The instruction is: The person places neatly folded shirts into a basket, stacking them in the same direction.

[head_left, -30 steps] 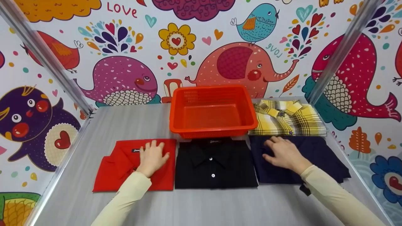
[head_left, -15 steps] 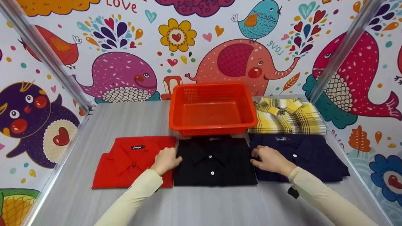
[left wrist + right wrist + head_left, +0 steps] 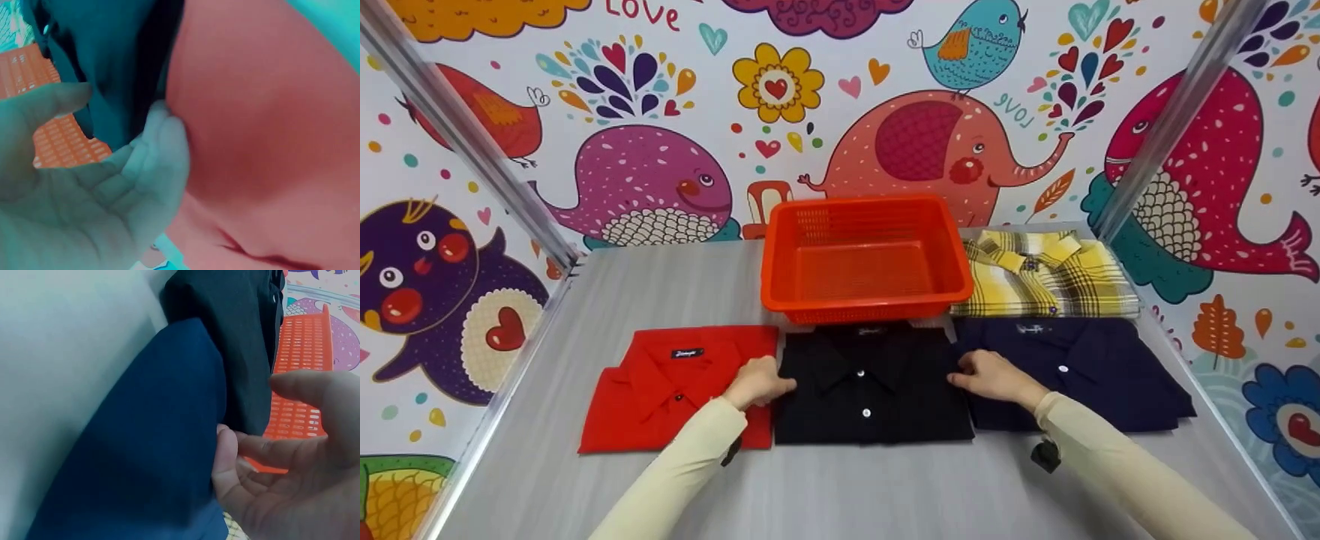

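Observation:
A folded black shirt [image 3: 840,405] lies between a folded red shirt [image 3: 622,412] and a folded navy shirt [image 3: 1117,382]. My left hand [image 3: 755,382] grips the black shirt's left edge. In the left wrist view, the thumb [image 3: 64,98] touches its top while the fingers [image 3: 169,140] curl in at the edge against the red shirt. On the opposite edge, my right hand [image 3: 996,376] holds the black shirt the same way. Its fingers [image 3: 228,453] are tucked between the black and navy cloth, with fingertips partly hidden.
Behind the black shirt stands an orange plastic basket [image 3: 866,307] with nothing in it. A folded yellow plaid shirt [image 3: 1050,277] lies beside it at the back right. Patterned wall panels [image 3: 660,67] and metal posts [image 3: 1177,120] border the grey table [image 3: 840,495].
Both hands have moved inward from over the red and navy shirts to the black shirt's two side edges. The right hand has slid slightly farther left since half a second ago.

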A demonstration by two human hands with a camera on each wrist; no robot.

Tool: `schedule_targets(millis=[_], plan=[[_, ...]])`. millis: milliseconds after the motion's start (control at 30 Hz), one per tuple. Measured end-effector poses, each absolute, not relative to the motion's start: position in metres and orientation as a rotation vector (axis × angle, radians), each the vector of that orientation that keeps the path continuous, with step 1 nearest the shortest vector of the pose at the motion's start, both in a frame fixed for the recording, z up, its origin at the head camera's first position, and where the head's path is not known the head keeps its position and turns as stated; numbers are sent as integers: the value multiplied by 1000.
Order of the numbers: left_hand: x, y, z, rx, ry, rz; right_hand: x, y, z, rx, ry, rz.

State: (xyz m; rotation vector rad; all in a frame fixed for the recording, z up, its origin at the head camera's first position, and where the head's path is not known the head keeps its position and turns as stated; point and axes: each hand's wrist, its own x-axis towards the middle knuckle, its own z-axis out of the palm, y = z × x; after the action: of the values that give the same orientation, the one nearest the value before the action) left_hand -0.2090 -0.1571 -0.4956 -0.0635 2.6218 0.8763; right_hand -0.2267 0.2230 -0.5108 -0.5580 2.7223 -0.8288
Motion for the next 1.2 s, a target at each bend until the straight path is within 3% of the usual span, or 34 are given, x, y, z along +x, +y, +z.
schedule_targets(millis=[500, 933, 1200], plan=[[-221, -164, -496, -290, 2272, 1280, -225, 189, -505, -38, 2541, -1046], [-222, -163, -502, -306, 2238, 1317, -231, 183, -498, 121, 2325, -1251], [-221, -165, -506, -291, 2165, 1391, -228, 176, -499, 61, 2413, -1130]])
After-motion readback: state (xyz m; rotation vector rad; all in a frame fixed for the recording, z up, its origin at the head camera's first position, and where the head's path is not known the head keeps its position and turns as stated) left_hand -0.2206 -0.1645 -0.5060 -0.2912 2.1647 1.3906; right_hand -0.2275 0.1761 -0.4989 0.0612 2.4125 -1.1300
